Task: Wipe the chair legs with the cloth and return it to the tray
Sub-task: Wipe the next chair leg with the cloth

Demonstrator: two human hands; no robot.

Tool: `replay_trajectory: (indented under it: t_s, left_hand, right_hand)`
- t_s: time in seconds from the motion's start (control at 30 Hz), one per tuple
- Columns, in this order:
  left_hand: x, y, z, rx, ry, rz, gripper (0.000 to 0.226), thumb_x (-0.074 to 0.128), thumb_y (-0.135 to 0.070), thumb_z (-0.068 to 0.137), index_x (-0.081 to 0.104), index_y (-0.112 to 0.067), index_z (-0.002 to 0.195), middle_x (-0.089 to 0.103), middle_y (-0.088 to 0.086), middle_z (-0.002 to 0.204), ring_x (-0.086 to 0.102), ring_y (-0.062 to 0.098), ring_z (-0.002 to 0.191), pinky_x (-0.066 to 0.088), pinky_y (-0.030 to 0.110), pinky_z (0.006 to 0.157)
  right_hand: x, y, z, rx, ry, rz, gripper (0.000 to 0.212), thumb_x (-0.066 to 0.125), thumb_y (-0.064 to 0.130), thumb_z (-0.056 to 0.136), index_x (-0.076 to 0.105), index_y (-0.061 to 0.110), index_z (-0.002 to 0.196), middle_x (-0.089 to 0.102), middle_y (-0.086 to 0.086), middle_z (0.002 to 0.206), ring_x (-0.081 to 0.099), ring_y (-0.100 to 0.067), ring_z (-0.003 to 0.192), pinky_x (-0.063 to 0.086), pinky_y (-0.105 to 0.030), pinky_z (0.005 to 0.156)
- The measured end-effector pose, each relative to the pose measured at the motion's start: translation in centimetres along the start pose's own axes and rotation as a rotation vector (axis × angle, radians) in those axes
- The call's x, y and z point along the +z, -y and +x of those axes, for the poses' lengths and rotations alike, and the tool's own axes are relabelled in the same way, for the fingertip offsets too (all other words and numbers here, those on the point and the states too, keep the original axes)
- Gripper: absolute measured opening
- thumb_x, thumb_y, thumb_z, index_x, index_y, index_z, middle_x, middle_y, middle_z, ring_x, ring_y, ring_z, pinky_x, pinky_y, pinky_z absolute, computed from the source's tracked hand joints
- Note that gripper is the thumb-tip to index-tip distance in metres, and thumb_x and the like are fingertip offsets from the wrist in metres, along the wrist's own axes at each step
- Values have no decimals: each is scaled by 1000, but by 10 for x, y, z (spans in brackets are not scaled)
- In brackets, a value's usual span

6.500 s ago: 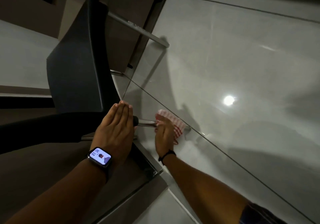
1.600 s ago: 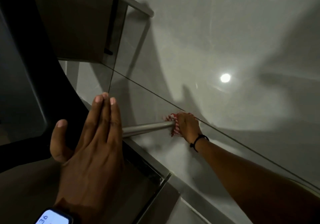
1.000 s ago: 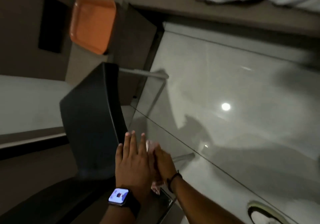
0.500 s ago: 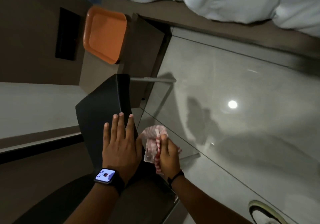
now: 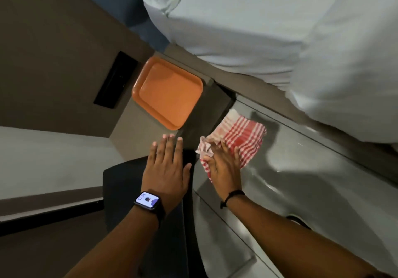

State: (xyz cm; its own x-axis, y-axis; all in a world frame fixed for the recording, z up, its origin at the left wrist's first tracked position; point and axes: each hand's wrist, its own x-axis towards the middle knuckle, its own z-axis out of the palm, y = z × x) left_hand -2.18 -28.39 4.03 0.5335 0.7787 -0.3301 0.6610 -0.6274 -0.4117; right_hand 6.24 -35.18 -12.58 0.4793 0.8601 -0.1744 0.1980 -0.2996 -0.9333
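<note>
My right hand (image 5: 224, 165) holds a red-and-white checked cloth (image 5: 241, 137), which hangs open in the air above the grey floor. My left hand (image 5: 168, 165) lies flat with fingers spread on the top of the black chair (image 5: 137, 196). An empty orange tray (image 5: 168, 93) sits on a brown table just beyond my left fingertips, to the left of the cloth. The chair's metal legs are out of sight.
A bed with white sheets (image 5: 269, 30) fills the upper right. A glossy grey tiled floor (image 5: 312, 191) lies to the right of the chair. A dark panel (image 5: 115, 80) is set in the brown wall left of the tray.
My right hand has lifted the cloth off the chair leg and carried it up toward the tray. The view has swung up from the floor, and my left hand stays on the chair.
</note>
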Motion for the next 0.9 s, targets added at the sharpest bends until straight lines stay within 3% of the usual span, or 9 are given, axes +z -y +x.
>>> replay_trajectory:
  t_s: [0.07,0.2,0.27,0.37,0.53,0.6,0.7,0.83,0.9]
  left_hand:
    - [23,10,19,-7,47,-16,70,21,-48,104,19,-5,159,21,19,167,10,32,157,7,50,127]
    - [76,13,54,4,72,-52,69,17,-45,104,20,-3,158,21,19,167,11,30,157,8,47,127]
    - [89,10,65,11,84,-83,67,18,-41,104,24,-1,157,24,21,166,15,32,156,9,46,127]
    - [98,6,72,10,89,-91,63,21,-36,105,24,0,156,25,22,165,16,32,156,13,48,127]
    - [98,3,73,3,89,-62,64,19,-38,105,24,0,156,26,22,165,17,32,155,14,47,126]
    - [98,2,73,7,85,-66,63,21,-37,106,23,0,156,26,22,165,17,32,155,13,46,126]
    - [99,2,73,2,98,-77,63,20,-39,106,19,-1,157,23,21,166,14,30,156,11,45,126]
    - [97,1,74,-6,120,-79,65,16,-42,107,16,-3,159,21,19,167,11,28,156,10,45,126]
    - [96,0,74,-13,128,-84,65,15,-43,107,13,-5,159,17,18,168,7,26,157,6,43,127]
  right_hand:
    - [23,-10,22,3,57,-5,59,31,41,108,58,23,157,62,-4,163,48,-34,159,24,-65,135]
    - [74,-40,59,32,196,239,42,48,30,115,61,26,155,61,-4,161,56,-27,150,31,-21,132]
    - [92,-53,62,28,267,369,49,38,50,118,62,26,153,61,-5,161,56,-24,152,40,-41,131]
    - [104,-63,54,-52,171,316,60,23,58,117,58,27,154,59,-10,162,39,-1,159,26,-31,136]
    - [118,-58,55,21,45,318,69,19,54,119,66,14,149,69,-11,152,51,-23,149,38,-47,128]
    - [121,-64,65,65,61,369,53,29,42,118,47,24,165,62,-6,161,53,-17,150,41,-48,128]
    - [124,-73,80,125,115,485,66,32,32,108,17,42,171,48,0,171,48,-9,152,41,-43,130]
    - [142,-110,85,-34,93,393,42,44,17,109,74,13,137,76,-10,141,70,-32,135,47,-63,124]
    - [145,-129,84,32,112,375,44,42,29,112,79,12,128,79,-12,134,71,-33,131,46,-64,123]
